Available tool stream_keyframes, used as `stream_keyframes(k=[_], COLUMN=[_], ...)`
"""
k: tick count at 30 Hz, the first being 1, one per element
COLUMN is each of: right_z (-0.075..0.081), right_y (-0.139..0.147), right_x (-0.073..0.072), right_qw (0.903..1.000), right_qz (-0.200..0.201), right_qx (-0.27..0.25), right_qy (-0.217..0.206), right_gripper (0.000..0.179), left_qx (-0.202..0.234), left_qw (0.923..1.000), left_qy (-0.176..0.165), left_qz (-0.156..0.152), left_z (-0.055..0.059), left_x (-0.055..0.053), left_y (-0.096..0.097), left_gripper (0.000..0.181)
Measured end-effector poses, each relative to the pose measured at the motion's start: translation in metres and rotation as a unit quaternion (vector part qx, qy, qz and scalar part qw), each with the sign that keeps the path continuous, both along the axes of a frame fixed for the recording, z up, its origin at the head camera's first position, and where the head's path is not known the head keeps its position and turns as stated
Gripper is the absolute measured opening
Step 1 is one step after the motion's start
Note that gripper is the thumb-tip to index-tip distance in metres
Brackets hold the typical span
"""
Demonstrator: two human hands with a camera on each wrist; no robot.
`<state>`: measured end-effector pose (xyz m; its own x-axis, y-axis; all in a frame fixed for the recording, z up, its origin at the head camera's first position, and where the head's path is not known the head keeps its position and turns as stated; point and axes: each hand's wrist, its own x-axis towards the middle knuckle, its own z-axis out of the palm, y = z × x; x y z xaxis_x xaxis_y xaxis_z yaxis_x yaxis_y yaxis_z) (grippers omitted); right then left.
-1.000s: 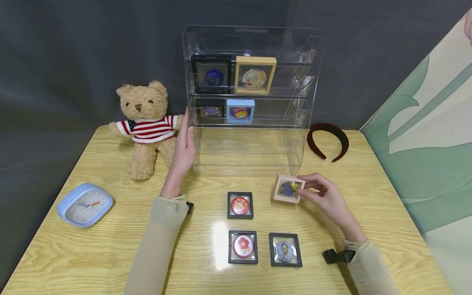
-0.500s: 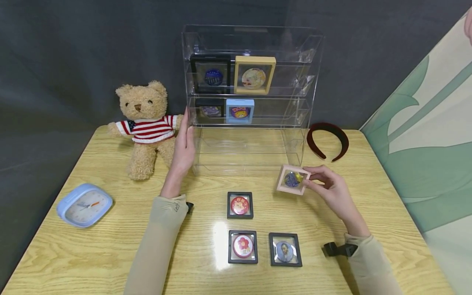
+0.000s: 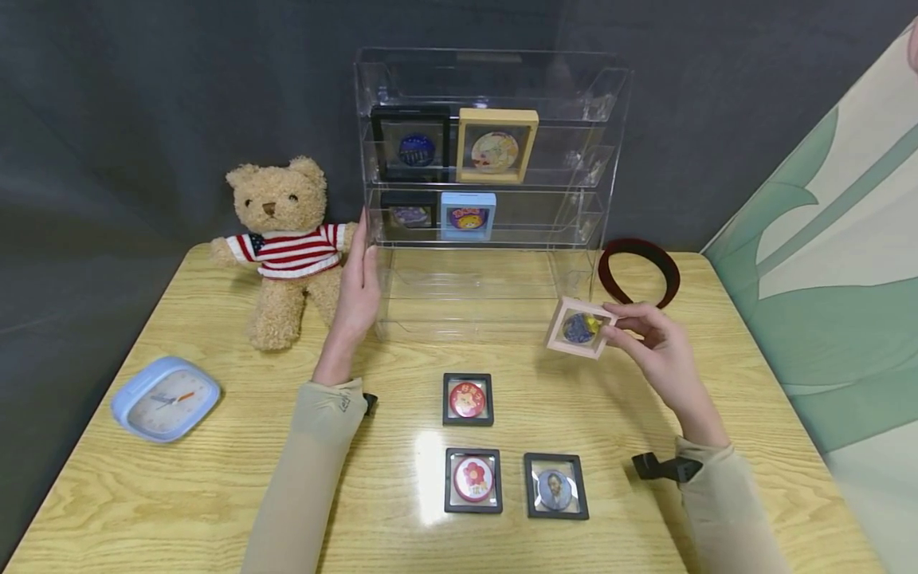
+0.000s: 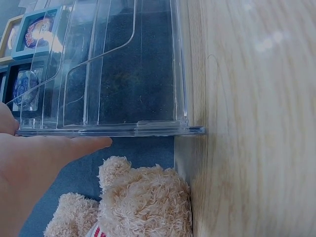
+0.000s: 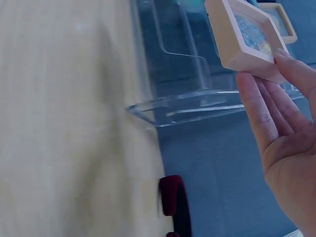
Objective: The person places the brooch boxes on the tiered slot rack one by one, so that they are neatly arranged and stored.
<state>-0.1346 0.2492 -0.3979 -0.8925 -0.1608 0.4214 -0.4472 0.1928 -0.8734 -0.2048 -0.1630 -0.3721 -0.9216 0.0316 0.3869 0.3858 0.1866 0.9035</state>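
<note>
Right hand (image 3: 660,349): fingers pinching the pale pink square frame (image 3: 579,328), held above the yellowish wood-grain table (image 3: 402,438) near the clear plastic tiered rack (image 3: 531,189); left hand (image 3: 358,291): fingers extended, touching the rack's left side

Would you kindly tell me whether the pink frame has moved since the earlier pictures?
Yes: the pink frame has moved rightward and up the head picture, closer to the stationary dark red headband.

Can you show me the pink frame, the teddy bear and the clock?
Pink frame (image 3: 574,349): head view, its lower edge.
Teddy bear (image 3: 287,255): head view, its striped shirt.
Clock (image 3: 170,401): head view, its dial.
</note>
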Motion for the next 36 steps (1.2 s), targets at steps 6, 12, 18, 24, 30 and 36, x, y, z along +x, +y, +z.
stream_keyframes(k=[6, 12, 18, 24, 30, 36], right_z=[0.013, 0.030, 0.044, 0.053, 0.064, 0.073], right_y=[-0.001, -0.005, -0.007, -0.006, -0.001, 0.000], right_x=[-0.009, -0.019, -0.027, -0.032, -0.039, -0.041], right_qw=[0.9991, 0.9978, 0.9979, 0.9973, 0.9946, 0.9949], right_qz=[-0.007, -0.029, -0.025, -0.037, -0.045, -0.060], right_qx=[-0.020, -0.001, -0.026, -0.022, -0.026, -0.024], right_qy=[0.037, 0.060, 0.054, 0.059, 0.090, 0.078], right_gripper=[0.035, 0.032, 0.031, 0.032, 0.031, 0.030], left_qx=[0.000, 0.000, -0.001, -0.011, -0.007, -0.009], left_qw=[1.0000, 1.0000, 0.9998, 0.9995, 0.9993, 0.9993], left_qy=[0.000, 0.009, 0.016, 0.028, 0.036, 0.035], left_qz=[-0.001, 0.001, 0.008, 0.009, 0.005, 0.006], left_z=[0.001, -0.007, -0.032, -0.036, -0.035, -0.034], left_x=[0.001, -0.005, -0.023, -0.025, -0.024, -0.024], left_y=[-0.001, -0.003, -0.007, -0.008, -0.008, -0.008], left_gripper=[0.055, 0.055, 0.056, 0.056, 0.056, 0.056])
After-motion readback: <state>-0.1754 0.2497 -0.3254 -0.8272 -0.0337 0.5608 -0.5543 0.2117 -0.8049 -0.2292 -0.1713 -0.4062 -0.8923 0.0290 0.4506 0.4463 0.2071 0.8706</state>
